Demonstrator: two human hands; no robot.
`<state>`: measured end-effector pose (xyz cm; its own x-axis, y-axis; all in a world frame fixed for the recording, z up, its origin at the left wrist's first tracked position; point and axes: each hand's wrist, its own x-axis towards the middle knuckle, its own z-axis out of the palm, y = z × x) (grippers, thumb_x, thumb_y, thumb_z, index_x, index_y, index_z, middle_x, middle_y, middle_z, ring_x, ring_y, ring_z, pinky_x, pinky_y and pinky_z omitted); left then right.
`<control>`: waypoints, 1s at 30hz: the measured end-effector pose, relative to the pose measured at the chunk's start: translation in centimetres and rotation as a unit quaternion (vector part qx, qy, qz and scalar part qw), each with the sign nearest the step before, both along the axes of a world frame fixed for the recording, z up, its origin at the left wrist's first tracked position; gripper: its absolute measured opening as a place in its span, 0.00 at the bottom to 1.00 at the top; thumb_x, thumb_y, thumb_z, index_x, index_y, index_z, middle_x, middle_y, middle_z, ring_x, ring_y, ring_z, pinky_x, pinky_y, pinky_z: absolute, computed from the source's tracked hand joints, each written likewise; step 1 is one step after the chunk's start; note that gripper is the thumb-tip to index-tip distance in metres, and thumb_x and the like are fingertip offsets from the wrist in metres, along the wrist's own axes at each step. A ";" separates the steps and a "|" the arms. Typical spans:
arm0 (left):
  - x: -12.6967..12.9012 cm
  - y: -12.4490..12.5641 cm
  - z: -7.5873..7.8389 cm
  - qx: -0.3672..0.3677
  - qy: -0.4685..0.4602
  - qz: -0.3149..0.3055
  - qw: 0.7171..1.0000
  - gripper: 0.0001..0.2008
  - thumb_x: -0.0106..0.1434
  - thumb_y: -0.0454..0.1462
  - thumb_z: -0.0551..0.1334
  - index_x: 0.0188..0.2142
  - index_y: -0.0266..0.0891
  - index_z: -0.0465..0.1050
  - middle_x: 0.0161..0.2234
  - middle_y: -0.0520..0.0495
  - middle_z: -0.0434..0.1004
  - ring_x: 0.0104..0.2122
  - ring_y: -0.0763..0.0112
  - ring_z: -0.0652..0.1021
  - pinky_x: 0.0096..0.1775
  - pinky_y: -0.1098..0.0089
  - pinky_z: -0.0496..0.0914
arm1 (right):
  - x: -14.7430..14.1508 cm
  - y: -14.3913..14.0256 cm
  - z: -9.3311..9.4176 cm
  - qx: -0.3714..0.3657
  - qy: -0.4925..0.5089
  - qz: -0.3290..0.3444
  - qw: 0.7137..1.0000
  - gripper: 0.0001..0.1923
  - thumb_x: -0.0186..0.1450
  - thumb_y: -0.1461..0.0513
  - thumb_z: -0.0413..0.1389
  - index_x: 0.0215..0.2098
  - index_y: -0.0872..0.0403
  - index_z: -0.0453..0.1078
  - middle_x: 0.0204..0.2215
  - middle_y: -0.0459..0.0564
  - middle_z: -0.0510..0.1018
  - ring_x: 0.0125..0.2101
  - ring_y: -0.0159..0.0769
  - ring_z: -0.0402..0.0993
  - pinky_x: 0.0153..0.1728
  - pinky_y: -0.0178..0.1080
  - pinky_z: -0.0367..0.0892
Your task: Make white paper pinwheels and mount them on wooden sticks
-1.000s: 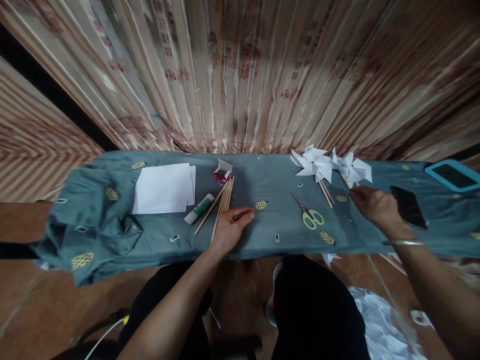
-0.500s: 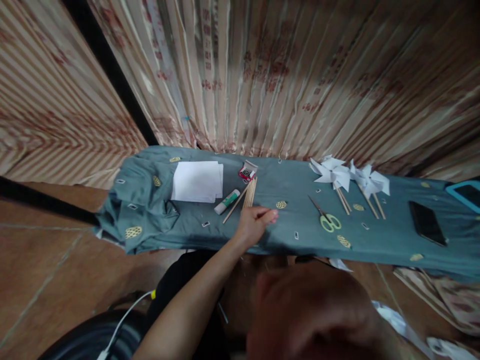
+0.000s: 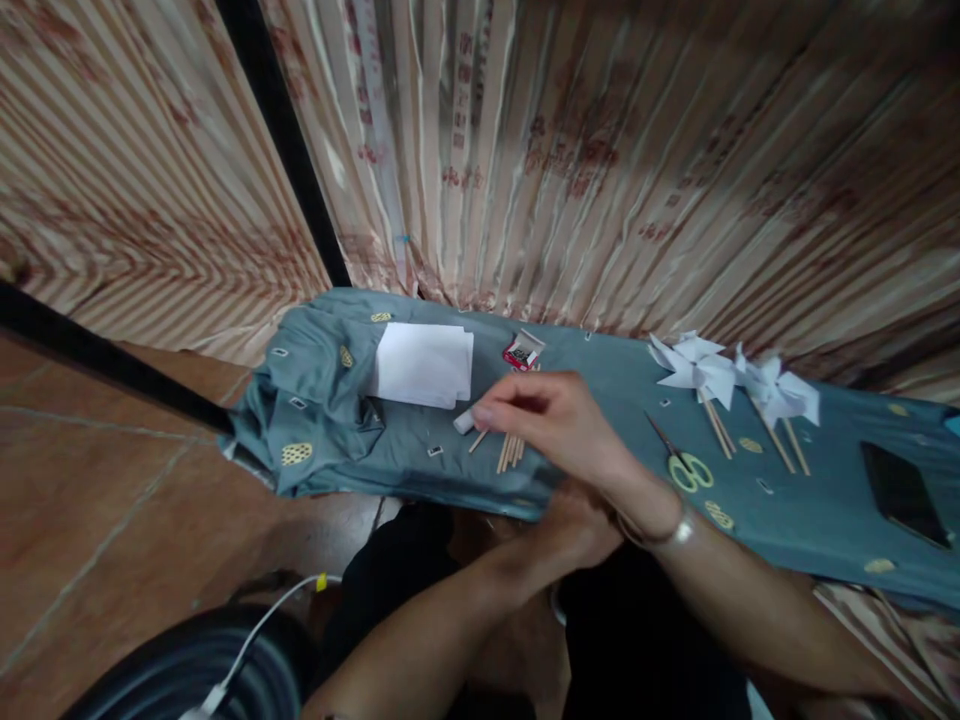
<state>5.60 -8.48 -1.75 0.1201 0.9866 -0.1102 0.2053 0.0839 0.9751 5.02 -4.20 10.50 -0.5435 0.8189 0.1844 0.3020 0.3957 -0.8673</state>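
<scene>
My right hand (image 3: 551,420), a bracelet at its wrist, reaches in from the right over the wooden sticks (image 3: 511,453). Its thumb and fingers are curled together at the tips, and what is between them, if anything, is hidden. Right by those fingertips shows the white end of a glue stick (image 3: 464,421); the rest of it is covered by the hand. My left hand (image 3: 581,525) is blurred, low at the table's front edge under my right wrist, its fingers hidden. A small red box (image 3: 523,350) sits just behind the sticks, and white paper sheets (image 3: 421,362) lie to the left.
Scissors with pale green handles (image 3: 690,472) lie right of my hands. Beyond them are two white paper pinwheels (image 3: 697,370) on sticks and a dark phone (image 3: 906,492). Bunched blue-green cloth (image 3: 300,425) covers the table's left end; a pleated curtain hangs behind.
My right hand has come from low in the foreground to the sticks and glue stick. My left hand has drawn back from the sticks, down and right. The view has shifted slightly left.
</scene>
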 end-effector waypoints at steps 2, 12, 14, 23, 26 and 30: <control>0.2 -1.1 -0.7 0.048 0.026 -0.109 0.993 0.06 0.51 0.35 0.69 0.31 0.40 0.80 0.37 0.47 0.83 0.40 0.62 0.80 0.45 0.68 0.73 | -2.1 4.2 -3.4 0.071 -0.112 -0.003 0.991 0.09 0.65 0.59 0.59 0.31 0.56 0.76 0.28 0.48 0.80 0.30 0.34 0.75 0.35 0.37 0.68; -0.6 -1.7 -0.2 0.126 0.137 -0.303 0.935 0.09 0.63 0.36 0.59 0.40 0.35 0.74 0.46 0.39 0.81 0.48 0.53 0.79 0.46 0.62 0.74 | -5.9 10.9 -11.5 0.213 -0.336 0.090 0.913 0.21 0.66 0.61 0.58 0.53 0.66 0.67 0.52 0.64 0.73 0.55 0.45 0.66 0.59 0.44 0.59; -0.8 -1.7 -0.2 0.118 0.130 -0.315 0.933 0.08 0.63 0.36 0.58 0.38 0.36 0.75 0.44 0.41 0.82 0.46 0.55 0.80 0.45 0.62 0.74 | -5.8 10.7 -11.2 0.228 -0.374 0.103 0.893 0.16 0.69 0.61 0.54 0.50 0.64 0.69 0.50 0.62 0.75 0.52 0.44 0.69 0.57 0.43 0.61; -0.7 -2.5 -1.5 0.172 0.106 -0.299 0.933 0.07 0.61 0.35 0.60 0.38 0.40 0.74 0.43 0.42 0.81 0.46 0.56 0.79 0.43 0.64 0.75 | -6.6 10.1 -10.3 0.225 -0.441 0.073 0.866 0.14 0.72 0.65 0.45 0.45 0.61 0.72 0.43 0.61 0.80 0.44 0.42 0.76 0.43 0.39 0.64; -0.6 -2.6 -1.8 0.162 0.112 -0.301 0.933 0.07 0.61 0.35 0.59 0.37 0.40 0.74 0.41 0.43 0.81 0.44 0.57 0.79 0.43 0.63 0.75 | -6.7 10.6 -10.2 0.207 -0.439 0.050 0.873 0.13 0.71 0.60 0.50 0.44 0.58 0.74 0.41 0.57 0.82 0.42 0.41 0.77 0.40 0.37 0.63; -0.9 -2.7 -1.8 0.168 0.109 -0.302 0.932 0.07 0.61 0.35 0.58 0.36 0.40 0.74 0.40 0.42 0.81 0.42 0.57 0.79 0.43 0.63 0.74 | -6.5 10.9 -10.2 0.171 -0.397 0.034 0.901 0.15 0.71 0.56 0.51 0.39 0.56 0.77 0.37 0.53 0.83 0.37 0.37 0.77 0.36 0.36 0.61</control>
<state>4.73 -11.17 -3.51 0.6750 0.7302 0.1056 0.3134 -0.4134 0.8549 -1.43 6.74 0.32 -0.6626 0.7473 -0.0495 0.7380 0.6402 -0.2133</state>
